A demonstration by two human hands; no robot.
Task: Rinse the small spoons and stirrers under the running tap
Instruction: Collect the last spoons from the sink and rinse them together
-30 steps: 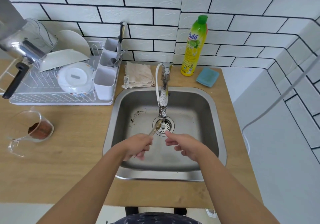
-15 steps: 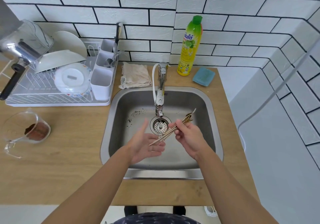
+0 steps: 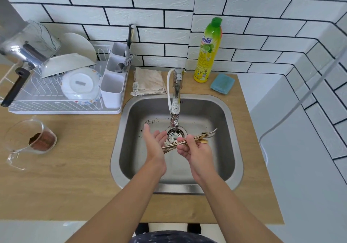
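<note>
My right hand (image 3: 195,149) pinching the spoons (image 3: 189,141) below the tap (image 3: 175,109), my left hand (image 3: 155,145) spread flat against their ends, sink (image 3: 232,148) walls well apart on both sides

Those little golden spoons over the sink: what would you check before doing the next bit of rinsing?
1. Bundle held firmly: ok. The right hand pinches the spoons and stirrers near their middle.
2. Other hand free to rub: ok. The left hand is open, palm against the bundle's lower ends.
3. Water running from the tap: cannot tell; no stream is visible.
4. Bundle under the spout: not ok. It sits slightly in front of the spout.
5. Bundle over the sink: ok.
6. Sink clean: not ok. Dark specks lie near the drain.
</note>
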